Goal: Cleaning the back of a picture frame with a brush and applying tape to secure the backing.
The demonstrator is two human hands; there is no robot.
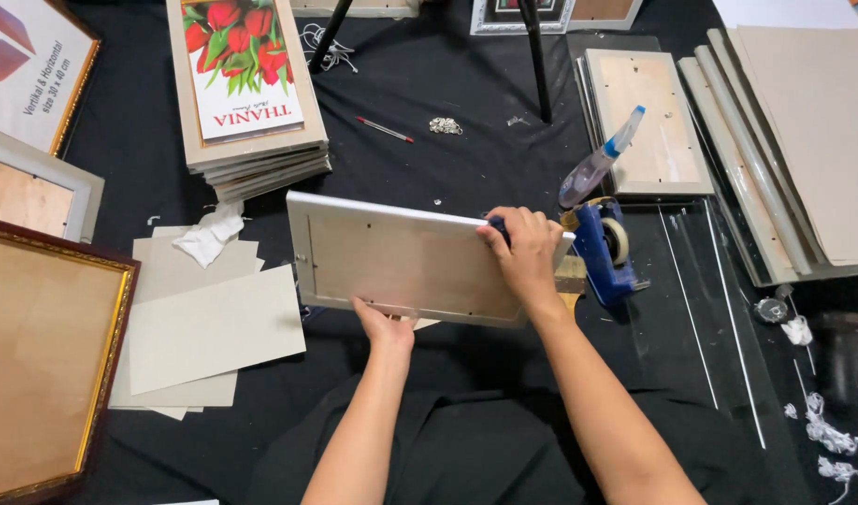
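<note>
I hold a silver picture frame (401, 257) back side up, tilted above the black table. My left hand (384, 323) grips its near edge from below. My right hand (524, 252) rests over the frame's right end, fingers curled over the far edge onto something small and dark blue that is mostly hidden. Just right of the frame lie a blue tape dispenser (602, 248) and a clear spray bottle (597, 161) with a blue nozzle.
A stack of frames (251, 140) topped with a tulip print stands at the back left. Grey cardboard sheets (204, 332) and a crumpled tissue (209, 234) lie left. A gold-edged frame (45, 365) is at far left. Backing boards (803, 131), another frame back (648, 122) and glass strips (719, 299) lie right.
</note>
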